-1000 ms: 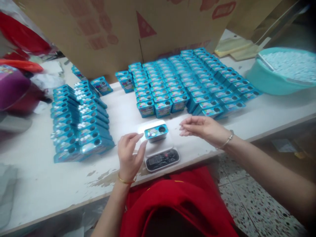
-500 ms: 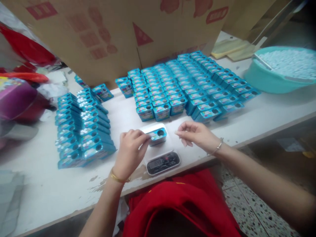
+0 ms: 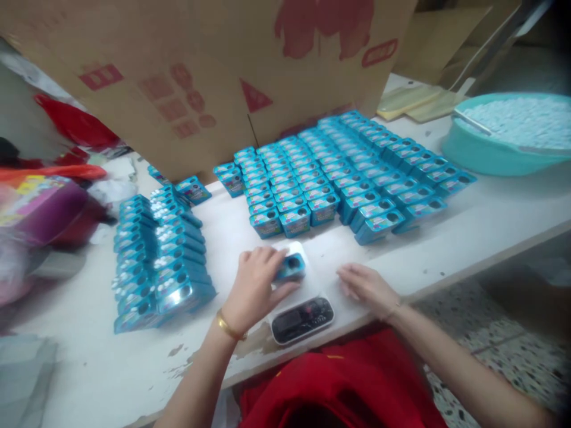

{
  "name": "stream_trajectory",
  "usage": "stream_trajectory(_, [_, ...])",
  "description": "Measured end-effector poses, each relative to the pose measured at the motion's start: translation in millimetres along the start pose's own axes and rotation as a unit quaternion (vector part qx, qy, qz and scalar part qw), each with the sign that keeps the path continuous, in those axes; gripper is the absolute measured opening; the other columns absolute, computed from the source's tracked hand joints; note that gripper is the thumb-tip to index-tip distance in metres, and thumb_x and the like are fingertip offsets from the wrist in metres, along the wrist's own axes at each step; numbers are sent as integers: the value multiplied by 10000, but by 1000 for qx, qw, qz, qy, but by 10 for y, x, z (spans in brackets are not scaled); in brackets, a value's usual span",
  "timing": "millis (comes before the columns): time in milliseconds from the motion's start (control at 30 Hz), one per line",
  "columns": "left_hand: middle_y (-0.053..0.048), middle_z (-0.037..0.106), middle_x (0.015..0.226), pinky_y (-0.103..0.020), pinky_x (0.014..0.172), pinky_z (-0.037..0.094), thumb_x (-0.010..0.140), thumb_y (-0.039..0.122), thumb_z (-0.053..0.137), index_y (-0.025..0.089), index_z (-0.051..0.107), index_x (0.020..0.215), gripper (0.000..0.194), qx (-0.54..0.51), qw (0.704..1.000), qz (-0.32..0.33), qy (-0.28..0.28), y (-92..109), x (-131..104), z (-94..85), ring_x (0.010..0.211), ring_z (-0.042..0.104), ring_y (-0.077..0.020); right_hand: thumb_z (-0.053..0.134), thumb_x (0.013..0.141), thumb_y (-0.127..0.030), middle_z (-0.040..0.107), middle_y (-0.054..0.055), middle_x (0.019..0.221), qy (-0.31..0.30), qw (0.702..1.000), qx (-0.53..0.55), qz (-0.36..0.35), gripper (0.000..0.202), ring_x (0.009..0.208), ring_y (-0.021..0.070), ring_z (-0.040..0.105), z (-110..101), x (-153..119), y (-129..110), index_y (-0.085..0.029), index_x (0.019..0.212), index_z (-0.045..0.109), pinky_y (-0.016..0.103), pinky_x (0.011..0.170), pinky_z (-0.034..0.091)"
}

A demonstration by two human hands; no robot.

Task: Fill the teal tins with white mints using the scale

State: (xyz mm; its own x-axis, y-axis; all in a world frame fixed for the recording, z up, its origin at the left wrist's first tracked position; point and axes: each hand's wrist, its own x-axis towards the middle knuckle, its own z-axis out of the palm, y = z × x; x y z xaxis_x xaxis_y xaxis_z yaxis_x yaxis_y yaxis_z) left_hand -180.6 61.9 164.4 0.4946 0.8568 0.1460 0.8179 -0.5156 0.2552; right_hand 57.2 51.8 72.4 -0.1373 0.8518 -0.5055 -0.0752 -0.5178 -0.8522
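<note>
My left hand [image 3: 256,282] is closed round a small blue box [image 3: 294,266] with a dark round opening in its top. The box sits on the white platform of a small kitchen scale [image 3: 303,320], whose black panel faces me. To the right of the scale, low over the table, is my right hand [image 3: 368,289], its fingers drawn together; whether they hold anything is hidden. Many more blue boxes [image 3: 297,220] stand in close rows beyond the scale. Another double row of blue boxes [image 3: 173,291], with small white pieces on their tops, stands to the left.
A turquoise basin [image 3: 491,148] full of pale small pieces stands at the right back, with a strip-like tool on its rim. A large cardboard carton [image 3: 214,47] backs the table [image 3: 102,368]. Purple and red bags [image 3: 57,208] lie at the left.
My left hand has gone from touching the box's left end to gripping round it. My right hand has moved down and slightly right, its fingers drawing in. The camera view has shifted.
</note>
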Motion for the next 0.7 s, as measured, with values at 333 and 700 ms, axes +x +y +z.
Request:
stream_trajectory(333, [-76, 595, 997, -333, 815, 423, 816, 410, 578, 183, 550, 1102, 366, 62, 975, -118, 179, -1494, 316, -540, 919, 546, -214, 655, 674, -574, 559, 16, 555, 70, 996, -3, -50, 400, 448, 136, 443, -22, 62, 292, -199, 803, 601, 270, 440, 345])
stream_trajectory(700, [-101, 545, 1168, -365, 911, 377, 817, 389, 528, 214, 534, 1170, 394, 166, 961, -200, 98, -2666, 1485, 38, 1093, 488, -255, 690, 589, -628, 589, 14, 525, 111, 993, 23, 22, 553, 430, 112, 465, -24, 132, 461, -160, 879, 639, 214, 411, 391])
